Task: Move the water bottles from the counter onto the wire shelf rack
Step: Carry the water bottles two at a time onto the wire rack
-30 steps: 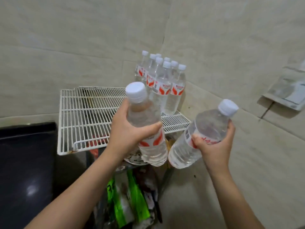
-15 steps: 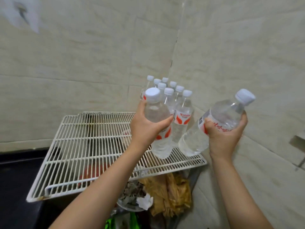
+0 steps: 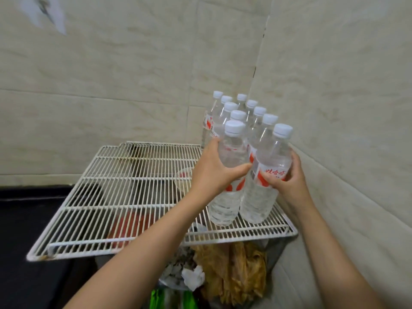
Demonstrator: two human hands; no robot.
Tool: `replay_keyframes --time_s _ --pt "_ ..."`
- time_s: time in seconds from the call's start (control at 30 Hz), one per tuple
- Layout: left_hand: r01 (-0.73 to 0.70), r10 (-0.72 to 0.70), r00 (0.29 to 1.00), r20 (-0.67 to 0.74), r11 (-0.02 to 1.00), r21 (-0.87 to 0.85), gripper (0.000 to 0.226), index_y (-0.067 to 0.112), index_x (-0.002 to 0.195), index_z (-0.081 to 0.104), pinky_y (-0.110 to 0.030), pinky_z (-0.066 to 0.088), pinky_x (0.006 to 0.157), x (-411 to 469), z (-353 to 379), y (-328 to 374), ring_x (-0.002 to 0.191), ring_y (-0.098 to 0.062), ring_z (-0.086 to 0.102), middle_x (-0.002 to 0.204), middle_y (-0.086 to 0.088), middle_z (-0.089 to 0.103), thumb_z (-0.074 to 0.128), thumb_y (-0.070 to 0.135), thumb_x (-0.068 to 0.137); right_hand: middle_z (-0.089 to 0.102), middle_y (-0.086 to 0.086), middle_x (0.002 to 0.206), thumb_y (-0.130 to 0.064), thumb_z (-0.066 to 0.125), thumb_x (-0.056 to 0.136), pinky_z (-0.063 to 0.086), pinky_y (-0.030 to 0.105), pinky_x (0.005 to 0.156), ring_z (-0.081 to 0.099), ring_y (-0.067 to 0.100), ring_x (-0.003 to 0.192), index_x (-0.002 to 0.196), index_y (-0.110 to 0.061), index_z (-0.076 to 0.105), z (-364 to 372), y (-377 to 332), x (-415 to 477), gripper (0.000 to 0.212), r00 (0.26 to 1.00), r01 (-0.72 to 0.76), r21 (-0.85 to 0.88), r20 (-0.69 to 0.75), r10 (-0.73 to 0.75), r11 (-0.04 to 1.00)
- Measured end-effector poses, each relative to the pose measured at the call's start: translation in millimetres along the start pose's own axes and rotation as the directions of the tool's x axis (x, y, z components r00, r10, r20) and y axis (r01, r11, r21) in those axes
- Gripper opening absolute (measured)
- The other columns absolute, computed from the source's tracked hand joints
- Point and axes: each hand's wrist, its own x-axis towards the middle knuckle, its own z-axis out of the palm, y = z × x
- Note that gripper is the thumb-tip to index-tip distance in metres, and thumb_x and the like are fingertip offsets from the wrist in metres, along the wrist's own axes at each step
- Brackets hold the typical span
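Showing the set-down of two bottles on the wire shelf rack (image 3: 124, 197), read from left to right. At far left lies a black surface (image 3: 26, 219), and the white rack juts out beside it into the tiled corner. The left hand (image 3: 214, 172) wraps around the left bottle (image 3: 223, 206), fingers curled across its label. The right bottle (image 3: 256, 201) stands touching it, and the right hand (image 3: 289, 181) grips that one from the far side.

A second ago both bottles were held in the air in front of the rack, the right one tilted. Now both are upright at the front right corner, and their bases appear to rest on the wires — though neither hand has let go. Judged from this, the pair is as good as delivered and only the release remains. The counter itself is out of view, so how many bottles are left cannot be told.

Contents: each bottle is clear, capped in white and full of water almost to the shoulder. Behind the pair stands a double row of like bottles (image 3: 259, 121) — eight caps show. Under the rack, a bin whose walls are mostly hidden holds yellowish crumpled bags (image 3: 236, 275) and a wad of white paper (image 3: 192, 277).
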Motion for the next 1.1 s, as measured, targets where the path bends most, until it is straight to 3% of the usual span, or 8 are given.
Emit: replay_keyframes --time_s 0.2,0.43,0.53,0.6,0.7,0.87,0.97,1.1 --pt "-0.026 0.034 0.998 -0.044 0.986 0.165 0.083 0.025 0.13 0.037 -0.04 0.048 0.09 -1.2 21.2 7.6 0.116 -0.018 0.052 0.13 0.003 0.054 0.069 0.056 0.06 0.062 -0.007 0.124 -0.043 0.088 0.052 0.05 0.055 0.088 0.061 0.02 0.111 0.129 -0.046 0.039 -3.4 -3.0 -2.1 0.091 0.996 -0.037 0.089 0.079 0.03 0.995" --pt "0.029 -0.029 1.0 0.004 0.999 0.013 0.091 0.027 0.127 0.037 -0.042 0.05 0.091 -5.9 10.7 6.8 0.111 -0.017 0.057 0.126 0.002 0.056 0.068 0.062 0.049 0.064 -0.016 0.114 -0.061 0.08 0.045 0.055 0.041 0.084 0.062 0.011 0.106 0.114 -0.058 0.044 3.9 -25.0 -20.2 0.078 0.991 -0.109 0.072 0.09 0.102 0.991" --pt "0.014 -0.01 0.999 0.052 0.997 -0.081 0.075 0.038 0.12 0.034 -0.028 0.052 0.086 -14.9 8.7 0.1 0.102 -0.004 0.06 0.113 0.014 0.057 0.076 0.044 0.059 0.06 -0.008 0.119 -0.048 0.077 0.059 0.051 0.02 0.08 0.057 0.017 0.113 0.126 -0.04 0.044 6.3 -33.7 -46.8 0.076 0.993 -0.119 0.003 0.003 0.119 0.993" --pt "0.041 -0.031 0.996 0.081 0.991 -0.13 0.079 0.04 0.122 0.029 -0.014 0.052 0.075 -27.3 7.3 -11.5 0.09 0.007 0.062 0.106 0.018 0.054 0.079 0.033 0.062 0.048 0.003 0.137 -0.032 0.073 0.071 0.041 0.025 0.09 0.049 0.02 0.122 0.14 -0.028 0.03 6.6 -33.7 -67.3 0.081 0.989 -0.131 -0.072 -0.081 0.125 0.989" --pt "0.15 -0.149 0.988 0.039 0.989 -0.016 0.095 0.033 0.14 0.018 -0.025 0.045 0.086 -52.6 2.7 -28.3 0.106 -0.007 0.05 0.13 -0.002 0.047 0.075 0.041 0.064 0.046 0.005 0.139 -0.028 0.071 0.075 0.039 0.036 0.097 0.046 0.023 0.123 0.14 -0.023 0.031 6.2 -30.5 -97.3 0.076 0.977 -0.136 -0.169 -0.189 0.103 0.976" --pt "0.188 -0.181 0.97 -0.161 0.982 0.03 0.069 0.03 0.133 0.033 -0.028 0.046 0.086 -103.7 -22.9 -45.6 0.105 -0.009 0.05 0.124 0.003 0.049 0.065 0.044 0.074 0.057 0.022 0.116 -0.024 0.075 0.072 0.033 0.027 0.095 0.051 0.035 0.109 0.117 0.0 0.056 26.0 -16.7 -137.9 0.054 0.963 0.101 -0.406 -0.19 -0.192 0.908" --pt "0.157 -0.136 0.937 -0.321 0.987 0.038 0.039 0.03 0.117 0.046 -0.026 0.05 0.079 -139.3 -49.1 -51.3 0.097 -0.012 0.057 0.109 0.003 0.055 0.062 0.026 0.082 0.062 0.025 0.102 -0.037 0.061 0.075 0.033 0.03 0.093 0.046 0.027 0.103 0.101 0.003 0.064 60.3 -7.4 -158.0 0.048 0.927 0.341 -0.443 0.008 -0.376 0.83" --pt "0.293 -0.194 0.85 -0.49 0.947 0.133 0.03 0.023 0.11 0.052 -0.023 0.049 0.075 -194.7 -91.1 -65.5 0.089 -0.01 0.058 0.103 0.0 0.057 0.061 0.014 0.083 0.065 0.022 0.101 -0.046 0.054 0.082 0.036 0.04 0.091 0.045 0.026 0.105 0.097 -0.003 0.067 117.6 1.2 -190.1 0.047 0.852 0.523 -0.366 0.248 -0.461 0.77"
